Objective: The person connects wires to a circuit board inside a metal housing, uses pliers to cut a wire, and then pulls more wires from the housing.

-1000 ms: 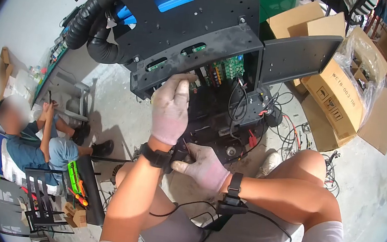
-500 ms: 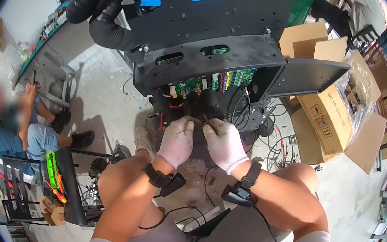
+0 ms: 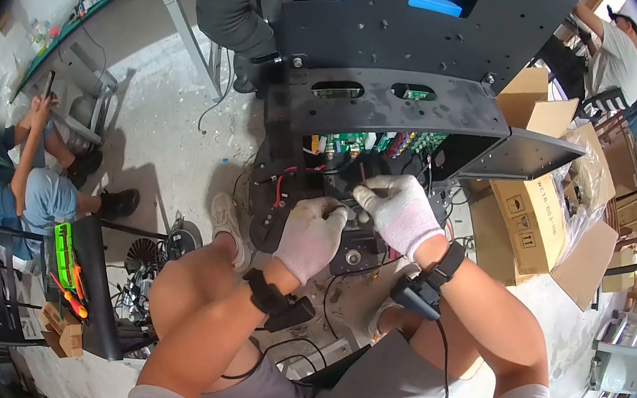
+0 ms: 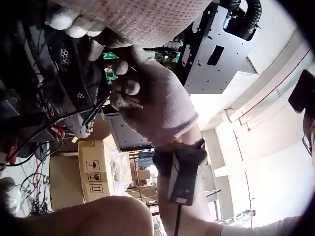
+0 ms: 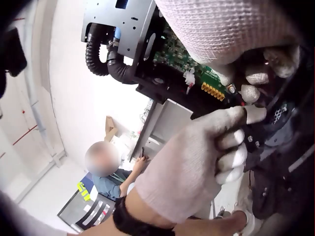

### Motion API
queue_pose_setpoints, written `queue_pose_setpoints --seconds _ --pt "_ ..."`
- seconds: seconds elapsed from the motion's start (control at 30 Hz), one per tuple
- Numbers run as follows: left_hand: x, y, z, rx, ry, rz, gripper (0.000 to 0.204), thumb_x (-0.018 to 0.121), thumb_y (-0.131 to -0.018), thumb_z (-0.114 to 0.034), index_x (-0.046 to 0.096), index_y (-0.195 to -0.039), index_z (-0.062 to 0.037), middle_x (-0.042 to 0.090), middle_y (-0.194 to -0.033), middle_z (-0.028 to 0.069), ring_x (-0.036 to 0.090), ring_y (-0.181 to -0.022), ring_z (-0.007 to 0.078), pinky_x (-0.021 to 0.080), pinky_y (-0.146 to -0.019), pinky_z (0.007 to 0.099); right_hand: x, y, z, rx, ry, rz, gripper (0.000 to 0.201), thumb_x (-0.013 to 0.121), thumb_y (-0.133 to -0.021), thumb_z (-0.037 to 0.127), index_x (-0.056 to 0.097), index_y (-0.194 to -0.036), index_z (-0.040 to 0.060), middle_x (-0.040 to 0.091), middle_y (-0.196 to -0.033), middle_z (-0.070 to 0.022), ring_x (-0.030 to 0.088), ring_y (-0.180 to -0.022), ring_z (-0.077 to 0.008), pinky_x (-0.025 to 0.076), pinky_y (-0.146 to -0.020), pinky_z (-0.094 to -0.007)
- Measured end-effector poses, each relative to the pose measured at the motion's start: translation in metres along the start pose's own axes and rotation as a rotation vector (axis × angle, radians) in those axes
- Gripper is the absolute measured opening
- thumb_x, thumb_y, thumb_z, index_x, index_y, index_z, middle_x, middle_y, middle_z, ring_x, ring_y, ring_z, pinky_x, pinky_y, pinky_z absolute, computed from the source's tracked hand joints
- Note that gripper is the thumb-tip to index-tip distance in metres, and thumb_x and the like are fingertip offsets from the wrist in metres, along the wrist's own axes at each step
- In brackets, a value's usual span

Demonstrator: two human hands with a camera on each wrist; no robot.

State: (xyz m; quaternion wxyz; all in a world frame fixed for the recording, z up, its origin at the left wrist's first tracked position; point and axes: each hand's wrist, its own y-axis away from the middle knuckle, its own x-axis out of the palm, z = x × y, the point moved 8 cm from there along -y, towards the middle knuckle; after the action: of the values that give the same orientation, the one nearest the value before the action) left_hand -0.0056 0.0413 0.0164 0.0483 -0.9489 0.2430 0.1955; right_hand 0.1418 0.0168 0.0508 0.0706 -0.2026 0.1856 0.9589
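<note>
My gloved right hand [image 3: 410, 218] pinches a thin reddish stick-like piece [image 3: 362, 174] that points up from its fingertips. My gloved left hand [image 3: 311, 239] is close beside it, lower and to the left, fingers curled and thumb against forefinger; I cannot tell whether something small is between them. Both hands are in front of a black metal cabinet [image 3: 395, 89] whose front opening shows green circuit boards [image 5: 179, 55]. A row of yellow terminals [image 5: 213, 91] shows in the right wrist view. A red wire [image 3: 279, 188] lies left of the hands on the black base.
The cabinet's door panel [image 3: 526, 157] stands swung out at the right, before an opened cardboard box [image 3: 527, 217]. Thick black hoses [image 3: 233, 17] rise at the upper left. A seated person [image 3: 12, 169] is at the left, near a chair bearing a green tool [image 3: 66, 256].
My left hand has come down from the cabinet opening, and my right hand has moved up and right with the thin piece. The head view has shifted, bringing another person in at the upper right.
</note>
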Motion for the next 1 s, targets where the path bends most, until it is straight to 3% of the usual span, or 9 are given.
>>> queue_pose_setpoints --seconds 0.03,0.33,0.4,0.53,0.73,0.83,0.9,0.93,1.0 --pt "0.0 0.003 -0.004 0.04 -0.033 0.008 0.024 0.058 -0.095 -0.011 0.072 -0.101 0.0071 0.073 -0.085 0.0149 0.064 -0.078 0.0155 0.05 -0.074 0.0332 0.0 -0.003 -0.001 0.013 -0.094 0.001 0.028 0.067 -0.095 0.012 0.069 -0.114 -0.0084 0.071 -0.075 -0.0121 0.066 -0.064 -0.0134 0.052 -0.06 -0.0275" --pt "0.008 0.012 0.007 -0.116 0.098 -0.026 0.026 0.058 -0.097 -0.015 0.072 -0.095 0.0076 0.073 -0.084 0.0168 0.066 -0.076 0.0197 0.05 -0.073 0.0344 0.034 -0.037 -0.024 -0.156 -0.158 0.259 0.022 0.065 -0.089 0.007 0.07 -0.103 -0.0081 0.072 -0.092 -0.018 0.069 -0.072 -0.0202 0.055 -0.066 -0.0324" --pt "0.006 0.012 0.0 -0.067 -0.009 -0.001 0.029 0.058 -0.097 -0.018 0.071 -0.094 0.0075 0.071 -0.084 0.0217 0.066 -0.074 0.0273 0.049 -0.072 0.0366 0.04 -0.034 -0.005 -0.658 0.25 0.226 0.023 0.064 -0.089 0.007 0.07 -0.104 -0.0082 0.072 -0.1 -0.0216 0.072 -0.081 -0.0243 0.056 -0.071 -0.0357" --pt "0.003 0.011 0.0 -0.101 0.021 -0.069 0.03 0.058 -0.098 -0.02 0.071 -0.092 0.0068 0.069 -0.083 0.0242 0.066 -0.074 0.0343 0.049 -0.072 0.0385 0.04 -0.041 -0.011 -0.391 0.073 0.208 0.024 0.064 -0.089 0.009 0.071 -0.105 -0.0076 0.072 -0.107 -0.0224 0.072 -0.086 -0.0284 0.056 -0.075 -0.0349" --pt "0.006 0.017 -0.017 0.248 -0.403 -0.018 0.026 0.06 -0.086 -0.009 0.071 -0.11 -0.0072 0.071 -0.095 0.0188 0.069 -0.082 0.0376 0.054 -0.074 0.045 0.046 -0.045 -0.025 -0.178 -0.191 0.178 0.024 0.062 -0.092 0.007 0.072 -0.11 -0.0061 0.073 -0.096 -0.0137 0.065 -0.083 -0.0134 0.054 -0.076 -0.0303" --pt "0.005 0.024 -0.03 0.388 -0.563 -0.074 0.021 0.063 -0.089 -0.015 0.072 -0.105 -0.004 0.071 -0.092 0.0203 0.07 -0.082 0.0367 0.054 -0.074 0.0435 0.045 -0.047 -0.026 -0.304 -0.081 0.158 0.023 0.062 -0.092 0.007 0.072 -0.109 -0.0058 0.073 -0.094 -0.0127 0.065 -0.082 -0.0145 0.054 -0.075 -0.0301" --pt "0.0 0.019 -0.004 -0.01 -0.102 -0.07 0.027 0.068 -0.09 -0.026 0.072 -0.099 -0.0014 0.072 -0.09 0.0208 0.071 -0.084 0.0369 0.055 -0.076 0.0422 0.046 -0.033 -0.001 -0.807 0.304 0.061 0.022 0.063 -0.092 0.006 0.072 -0.107 -0.0071 0.071 -0.088 -0.0103 0.064 -0.076 -0.0145 0.053 -0.071 -0.0291" --pt "0.0 0.02 -0.008 -0.009 -0.102 -0.07 0.027 0.068 -0.09 -0.026 0.072 -0.099 -0.0014 0.072 -0.09 0.0208 0.071 -0.084 0.0369 0.055 -0.076 0.0422 0.046 -0.031 0.002 -0.807 0.305 0.06 0.022 0.063 -0.092 0.006 0.072 -0.107 -0.0071 0.071 -0.088 -0.0103 0.064 -0.076 -0.0145 0.053 -0.071 -0.0291" --pt "0.0 0.021 -0.011 -0.081 -0.11 -0.068 0.037 0.072 -0.089 -0.037 0.072 -0.094 -0.0004 0.072 -0.088 0.0207 0.071 -0.085 0.0373 0.055 -0.077 0.042 0.047 -0.047 -0.027 -0.171 -0.206 0.208 0.021 0.063 -0.092 0.005 0.071 -0.106 -0.0086 0.069 -0.083 -0.0091 0.062 -0.069 -0.0128 0.051 -0.065 -0.028"
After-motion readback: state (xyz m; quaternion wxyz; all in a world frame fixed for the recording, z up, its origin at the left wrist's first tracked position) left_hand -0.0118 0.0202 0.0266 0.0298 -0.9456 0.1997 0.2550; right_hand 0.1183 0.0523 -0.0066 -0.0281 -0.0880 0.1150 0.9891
